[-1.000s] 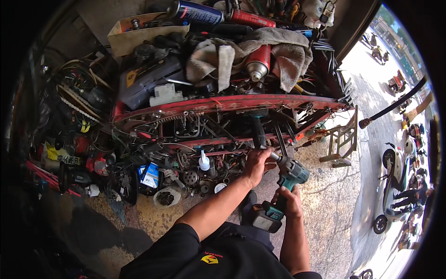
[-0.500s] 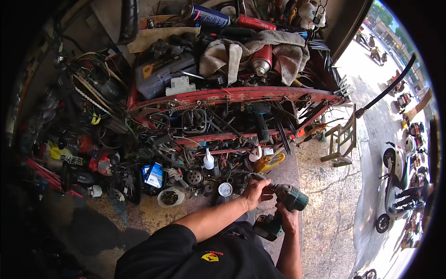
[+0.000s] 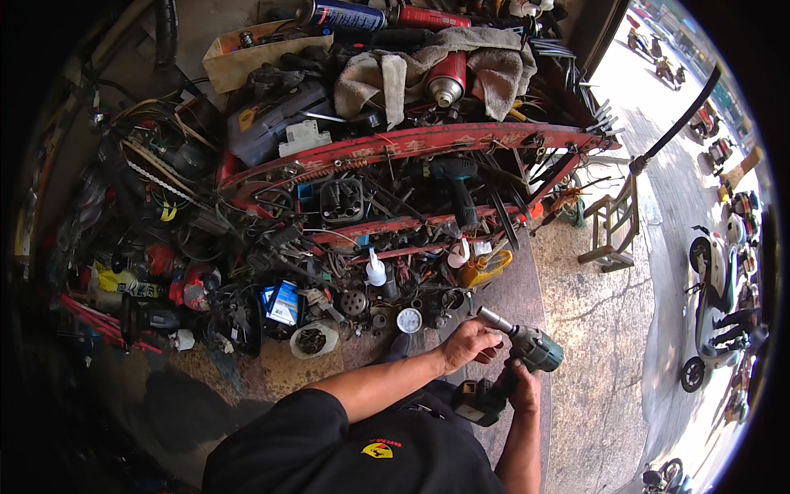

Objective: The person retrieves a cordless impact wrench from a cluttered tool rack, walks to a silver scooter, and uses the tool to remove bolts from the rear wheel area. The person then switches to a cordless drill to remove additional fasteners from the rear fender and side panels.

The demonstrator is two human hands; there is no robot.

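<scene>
While in right hand (image 3: 524,386), power drill (image 3: 540,351)

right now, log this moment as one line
right hand: grips drill | left hand: near socket, contact unclear | ahead: cluttered red rack

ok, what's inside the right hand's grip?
The drill's handle. Past the right hand, the drill's body and battery show; the gripped stretch of handle, and any trigger there, is covered.
</scene>
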